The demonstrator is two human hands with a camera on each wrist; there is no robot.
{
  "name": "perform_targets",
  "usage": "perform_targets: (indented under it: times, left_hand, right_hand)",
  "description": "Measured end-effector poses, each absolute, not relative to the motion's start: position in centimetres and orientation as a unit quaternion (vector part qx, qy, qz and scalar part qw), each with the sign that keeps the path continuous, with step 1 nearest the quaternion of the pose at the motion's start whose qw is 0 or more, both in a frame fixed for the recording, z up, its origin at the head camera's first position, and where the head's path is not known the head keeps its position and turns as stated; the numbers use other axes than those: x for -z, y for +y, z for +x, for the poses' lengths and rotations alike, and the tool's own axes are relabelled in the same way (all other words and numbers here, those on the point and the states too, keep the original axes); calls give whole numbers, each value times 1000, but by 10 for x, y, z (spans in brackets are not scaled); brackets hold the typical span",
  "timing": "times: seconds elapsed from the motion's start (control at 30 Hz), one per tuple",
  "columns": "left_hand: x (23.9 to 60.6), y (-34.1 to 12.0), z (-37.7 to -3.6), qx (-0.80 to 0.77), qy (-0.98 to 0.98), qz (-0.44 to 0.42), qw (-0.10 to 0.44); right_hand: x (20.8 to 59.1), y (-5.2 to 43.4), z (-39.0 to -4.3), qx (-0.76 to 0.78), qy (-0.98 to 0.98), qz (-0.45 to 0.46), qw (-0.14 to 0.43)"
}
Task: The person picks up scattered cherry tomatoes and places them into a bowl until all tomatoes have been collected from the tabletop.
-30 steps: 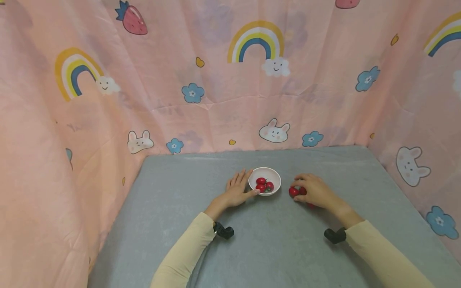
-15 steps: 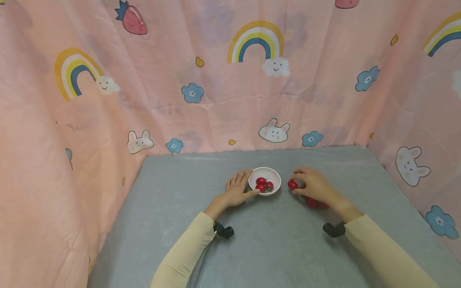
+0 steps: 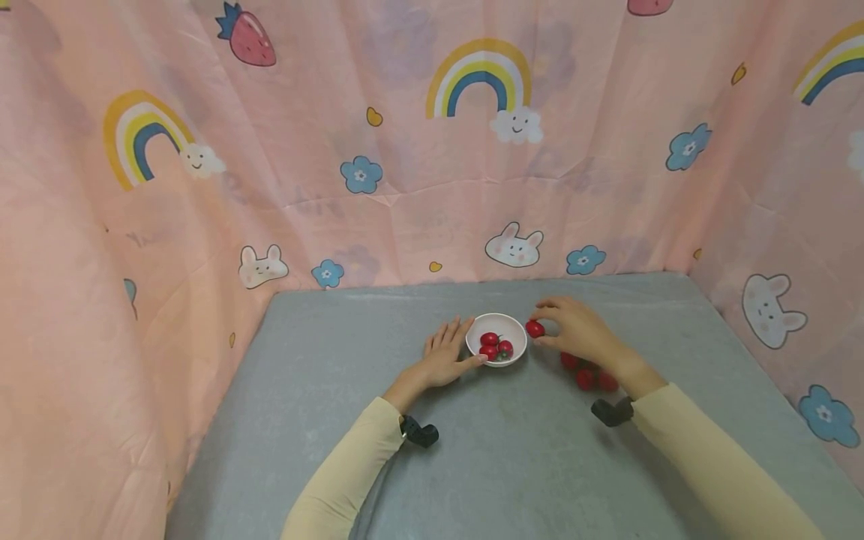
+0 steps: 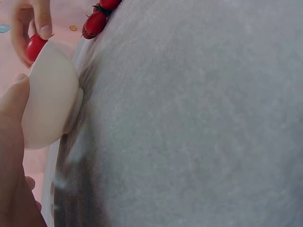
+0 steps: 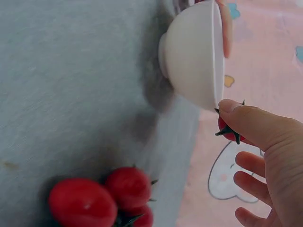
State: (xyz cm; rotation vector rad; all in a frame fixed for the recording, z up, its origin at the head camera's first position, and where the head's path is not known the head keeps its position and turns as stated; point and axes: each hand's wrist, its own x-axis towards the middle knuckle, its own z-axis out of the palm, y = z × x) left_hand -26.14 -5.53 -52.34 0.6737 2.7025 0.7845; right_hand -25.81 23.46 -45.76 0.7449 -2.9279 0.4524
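Observation:
A small white bowl with several red cherry tomatoes inside sits mid-table. My left hand rests flat beside it, thumb against the bowl's wall. My right hand pinches one cherry tomato between thumb and fingers, just off the bowl's right rim. That tomato shows beside the rim in the right wrist view, and also as the tomato in the left wrist view. Loose tomatoes lie on the grey table below the right hand.
A pink curtain printed with rainbows, rabbits and flowers closes the table in at the back and both sides. The grey cloth stretches towards me in front of the bowl. Black wrist cameras sit on both cream sleeves.
My right hand lifted one tomato from the loose pile and carried it up and left to the bowl's right rim. The left hand and bowl stayed put.

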Motion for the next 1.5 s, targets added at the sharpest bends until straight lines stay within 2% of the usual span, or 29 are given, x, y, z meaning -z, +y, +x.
perform_targets:
  times: [0.6,1.5]
  left_hand:
    - [521,-54,-260,-263,931,220,129]
    - [520,-56,-260,-265,930,220,128]
  right_hand:
    - [454,204,-277,-154,-953,260,36]
    - [462,192,-287,-165,-954,252,7]
